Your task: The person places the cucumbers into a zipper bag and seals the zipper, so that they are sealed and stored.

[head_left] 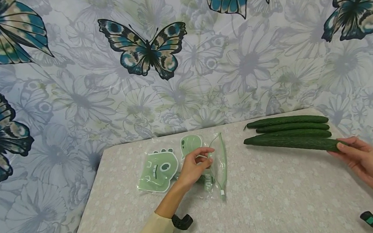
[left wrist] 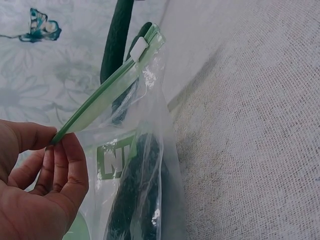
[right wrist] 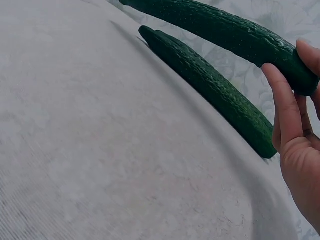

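Note:
A clear zip bag (head_left: pixel 158 170) with green dinosaur prints lies left of centre on the table. My left hand (head_left: pixel 192 167) pinches the green zip strip at its mouth; the left wrist view shows thumb and fingertips on the strip (left wrist: pixel 95 100), with a white slider (left wrist: pixel 139 49) at the far end. Dark green shapes show through the plastic there. My right hand (head_left: pixel 360 157) grips a long dark green cucumber (head_left: pixel 289 144) by its near end, thumb on top. In the right wrist view this cucumber (right wrist: pixel 215 30) is above other cucumbers (right wrist: pixel 215 85) on the table.
Several more cucumbers (head_left: pixel 290 120) lie side by side near the back right edge of the table (head_left: pixel 264 206), which has a pale patterned cover. Behind it hangs a floral cloth with butterflies (head_left: pixel 149 53). A black band (head_left: pixel 182 222) is on the left wrist.

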A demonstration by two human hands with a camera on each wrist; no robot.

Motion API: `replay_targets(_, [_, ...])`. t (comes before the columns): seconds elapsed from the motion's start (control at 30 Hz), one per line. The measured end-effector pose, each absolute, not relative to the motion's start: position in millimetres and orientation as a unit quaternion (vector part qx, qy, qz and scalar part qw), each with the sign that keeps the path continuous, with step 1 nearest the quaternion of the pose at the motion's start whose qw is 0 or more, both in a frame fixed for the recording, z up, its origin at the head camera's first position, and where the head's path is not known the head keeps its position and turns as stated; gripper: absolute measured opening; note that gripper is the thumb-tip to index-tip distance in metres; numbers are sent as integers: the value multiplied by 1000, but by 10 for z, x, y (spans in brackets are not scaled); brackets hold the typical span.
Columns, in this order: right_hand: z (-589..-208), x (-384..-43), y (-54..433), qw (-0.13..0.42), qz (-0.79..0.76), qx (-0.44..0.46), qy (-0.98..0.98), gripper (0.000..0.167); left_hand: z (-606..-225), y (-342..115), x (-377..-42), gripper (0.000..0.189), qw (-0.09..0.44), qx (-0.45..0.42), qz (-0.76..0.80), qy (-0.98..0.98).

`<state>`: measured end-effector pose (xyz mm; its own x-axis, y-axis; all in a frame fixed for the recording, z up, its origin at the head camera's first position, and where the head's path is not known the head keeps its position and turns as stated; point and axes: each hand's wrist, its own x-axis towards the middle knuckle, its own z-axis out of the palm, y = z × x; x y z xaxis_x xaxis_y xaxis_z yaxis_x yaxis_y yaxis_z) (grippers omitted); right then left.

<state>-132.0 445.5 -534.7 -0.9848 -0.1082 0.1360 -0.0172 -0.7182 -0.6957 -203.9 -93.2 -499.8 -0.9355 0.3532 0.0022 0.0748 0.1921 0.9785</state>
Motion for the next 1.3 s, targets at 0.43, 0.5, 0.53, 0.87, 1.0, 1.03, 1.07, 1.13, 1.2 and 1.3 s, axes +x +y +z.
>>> replay_targets(0.43, [-5382,-1365,4084,93,-920,-170,341,53,-5007,-907,-2048,34,114,143,623,760])
replay_targets(0.5, [-5391,-1384,4024,100,-919,-175,339,53,-5010,-909,-2048,33,112,142,624,760])
replay_targets(0.53, [-5396,-1394,3994,104,-919,-176,337,53,-5010,-910,-2048,33,111,141,624,760])
replay_targets(0.87, [-5445,-1474,3674,108,-913,-141,367,47,-5013,-922,-2053,34,110,145,620,763])
replay_targets(1.0, [-5445,-1501,3536,107,-909,-130,381,44,-5006,-922,-2052,34,110,148,621,762])
replay_targets(1.03, [-5443,-1506,3504,107,-908,-128,385,43,-5004,-922,-2051,34,110,148,620,762])
replay_targets(1.07, [-5442,-1513,3473,108,-908,-126,386,43,-5002,-922,-2049,35,111,148,620,762])
replay_targets(1.13, [-5439,-1527,3412,108,-904,-125,394,41,-5000,-922,-2049,36,112,150,620,762])
replay_targets(1.2, [-5437,-1543,3353,111,-901,-125,401,40,-4998,-922,-2049,36,112,149,621,761])
replay_targets(1.3, [-5433,-1565,3262,114,-894,-118,416,39,-4997,-921,-2045,36,110,147,624,760])
